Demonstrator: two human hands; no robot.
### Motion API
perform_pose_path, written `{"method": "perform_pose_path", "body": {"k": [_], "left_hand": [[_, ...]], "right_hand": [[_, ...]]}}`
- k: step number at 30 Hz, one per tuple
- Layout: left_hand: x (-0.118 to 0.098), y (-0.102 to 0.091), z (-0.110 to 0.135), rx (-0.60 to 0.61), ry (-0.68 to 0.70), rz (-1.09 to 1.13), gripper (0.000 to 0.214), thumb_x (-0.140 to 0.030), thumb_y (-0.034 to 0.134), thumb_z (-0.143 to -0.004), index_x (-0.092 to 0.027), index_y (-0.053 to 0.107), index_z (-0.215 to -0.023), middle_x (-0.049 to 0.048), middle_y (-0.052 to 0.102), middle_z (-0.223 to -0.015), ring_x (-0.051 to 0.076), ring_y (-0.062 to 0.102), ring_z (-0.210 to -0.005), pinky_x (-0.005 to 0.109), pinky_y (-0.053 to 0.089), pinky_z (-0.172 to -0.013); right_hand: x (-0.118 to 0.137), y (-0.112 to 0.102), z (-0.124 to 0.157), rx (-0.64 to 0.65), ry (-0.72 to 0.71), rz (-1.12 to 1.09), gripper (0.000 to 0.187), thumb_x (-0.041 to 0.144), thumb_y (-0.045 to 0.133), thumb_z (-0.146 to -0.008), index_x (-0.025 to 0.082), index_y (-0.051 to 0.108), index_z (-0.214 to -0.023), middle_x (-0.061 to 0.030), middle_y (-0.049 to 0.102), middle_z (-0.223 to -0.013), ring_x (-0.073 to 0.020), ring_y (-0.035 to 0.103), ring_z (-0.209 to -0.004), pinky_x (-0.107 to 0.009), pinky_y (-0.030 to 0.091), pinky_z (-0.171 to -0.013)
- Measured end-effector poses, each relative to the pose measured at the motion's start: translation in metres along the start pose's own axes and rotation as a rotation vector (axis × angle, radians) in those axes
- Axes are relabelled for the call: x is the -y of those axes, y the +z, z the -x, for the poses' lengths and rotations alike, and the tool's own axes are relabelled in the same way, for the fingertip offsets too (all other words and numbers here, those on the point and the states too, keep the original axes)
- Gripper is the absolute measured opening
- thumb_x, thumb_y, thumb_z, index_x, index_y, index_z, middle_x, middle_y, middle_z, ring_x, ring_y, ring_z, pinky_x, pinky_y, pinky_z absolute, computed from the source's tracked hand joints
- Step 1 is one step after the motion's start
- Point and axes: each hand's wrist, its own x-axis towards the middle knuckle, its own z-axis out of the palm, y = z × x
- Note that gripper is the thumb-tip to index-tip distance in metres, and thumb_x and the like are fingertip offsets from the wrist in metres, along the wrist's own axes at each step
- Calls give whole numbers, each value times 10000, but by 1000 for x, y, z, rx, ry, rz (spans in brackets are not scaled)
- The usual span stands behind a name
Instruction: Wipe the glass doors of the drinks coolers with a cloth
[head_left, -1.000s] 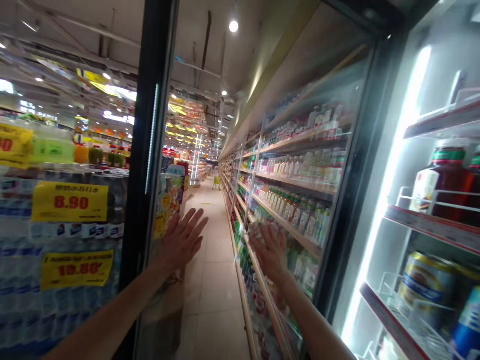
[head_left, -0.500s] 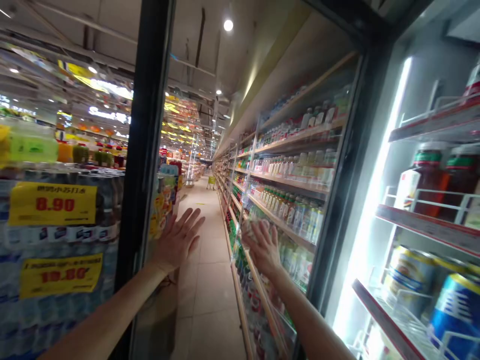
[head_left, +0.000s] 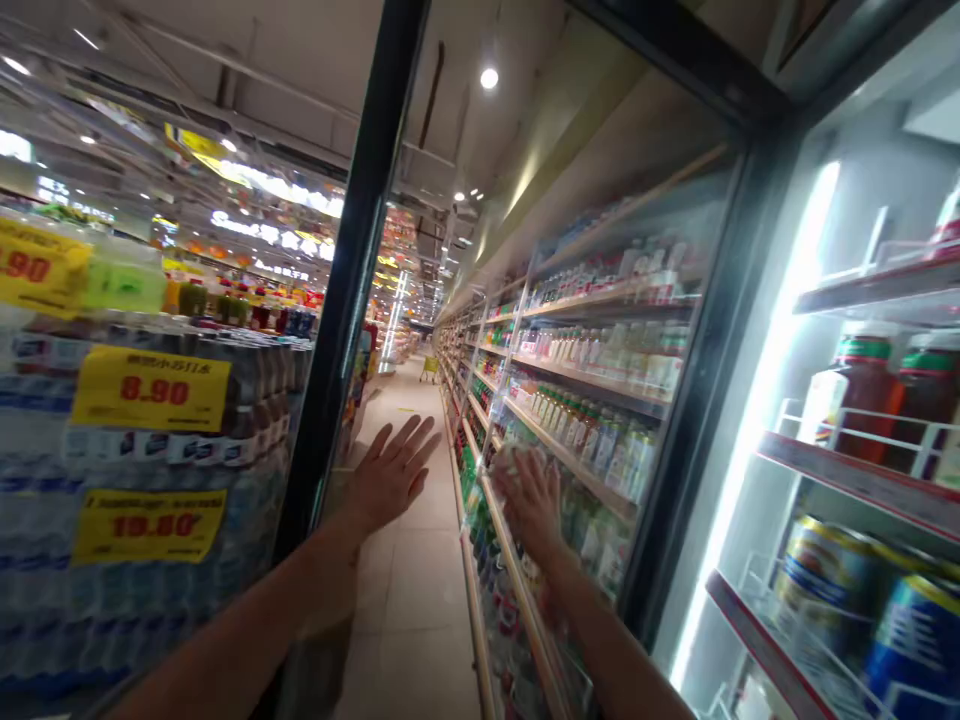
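Note:
A glass door (head_left: 600, 130) with a dark frame (head_left: 352, 250) stands swung out from a lit drinks fridge. My left hand (head_left: 394, 475) is raised in front of the pane, palm forward, its fingers spread. My right hand (head_left: 529, 495) is held up flat against or just before the same glass, fingers stretched out. By its fingertips lies a pale blur that I cannot make out, perhaps a reflection. Whether either palm touches the glass does not show clearly. No object is visible in my left hand.
Cans (head_left: 911, 640) and dark bottles (head_left: 866, 400) fill the fridge's wire-fronted shelves (head_left: 862, 475) at right. Long drink shelves (head_left: 585, 375) show through the glass, beside a tiled aisle (head_left: 420, 590) with a green cart (head_left: 428, 368). Stacked bottle packs (head_left: 157, 610) with yellow price signs (head_left: 150, 388) stand at left.
The view has tilted, and the door's outer frame edge now leans and sits farther right. My left hand has shifted right in the picture; my right hand moved slightly right and down.

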Motion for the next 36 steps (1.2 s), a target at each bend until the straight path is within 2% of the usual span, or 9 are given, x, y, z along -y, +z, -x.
{"method": "perform_pose_path", "body": {"k": [5, 7, 11, 13, 20, 26, 28, 33, 36], "left_hand": [[-4, -9, 0, 3, 17, -18, 524, -228, 426, -877, -192, 333, -1391, 65, 446, -1398, 178, 228, -1387, 396, 120, -1156], [-6, -11, 0, -5, 18, -16, 527, -224, 432, -873, -192, 336, -1391, 71, 444, -1399, 187, 248, -1380, 402, 122, -1154], [-8, -13, 0, -21, 24, 15, 559, -225, 446, -870, -199, 301, -1409, 80, 441, -1400, 196, 270, -1372, 409, 131, -1151], [-8, -15, 0, -28, 26, 27, 572, -223, 448, -867, -205, 285, -1416, 78, 444, -1398, 192, 269, -1372, 404, 134, -1151], [-12, -23, 0, -8, 20, 9, 557, -217, 445, -862, -208, 313, -1403, 79, 448, -1395, 190, 282, -1368, 399, 140, -1150], [-12, -21, 0, -9, 2, 22, 522, -222, 441, -869, -215, 350, -1382, 74, 454, -1392, 194, 281, -1368, 406, 152, -1147], [-11, -20, 0, -12, -1, 31, 502, -219, 445, -869, -212, 373, -1366, 74, 452, -1393, 195, 283, -1367, 405, 152, -1147], [-11, -23, 0, 5, 14, 54, 483, -216, 440, -870, -213, 397, -1351, 72, 461, -1386, 187, 290, -1363, 393, 157, -1147], [-13, -24, 0, -8, -1, 64, 481, -204, 439, -869, -218, 402, -1348, 74, 466, -1382, 193, 299, -1359, 404, 168, -1143]], "right_hand": [[-56, -7, -16, -324, 749, 97, 456, 249, 317, -880, 174, 495, -1293, -173, 386, -1407, -301, 285, -1344, -597, 292, -1011], [-36, -6, -26, -314, 705, 94, 470, 263, 329, -877, 176, 467, -1318, -162, 398, -1403, -285, 269, -1354, -570, 292, -1030], [30, -3, -33, -39, 71, 15, 461, 186, 433, -835, 271, 501, -1283, -48, 452, -1390, -227, 204, -1387, -503, 183, -1110], [35, -6, -29, 44, -79, -5, 481, 167, 444, -834, 306, 484, -1293, -22, 470, -1378, -210, 204, -1388, -495, 139, -1123], [-47, -18, -22, -298, 757, 44, 523, 258, 269, -892, 120, 357, -1388, -184, 426, -1372, -276, 296, -1340, -543, 276, -1048], [50, 2, -48, -124, 208, -54, 478, 289, 468, -852, 272, 443, -1329, -78, 359, -1449, -275, 160, -1398, -544, 197, -1090], [52, -1, -46, -94, 89, -34, 437, 261, 490, -843, 326, 494, -1275, -37, 398, -1427, -251, 179, -1395, -535, 172, -1099], [-39, -17, -26, -201, 501, 48, 410, 249, 382, -865, 225, 538, -1243, -114, 438, -1377, -268, 290, -1340, -544, 290, -1035], [-52, -15, -32, -323, 710, 50, 474, 241, 315, -860, 151, 488, -1292, -163, 397, -1391, -279, 279, -1339, -557, 302, -1029]]}}
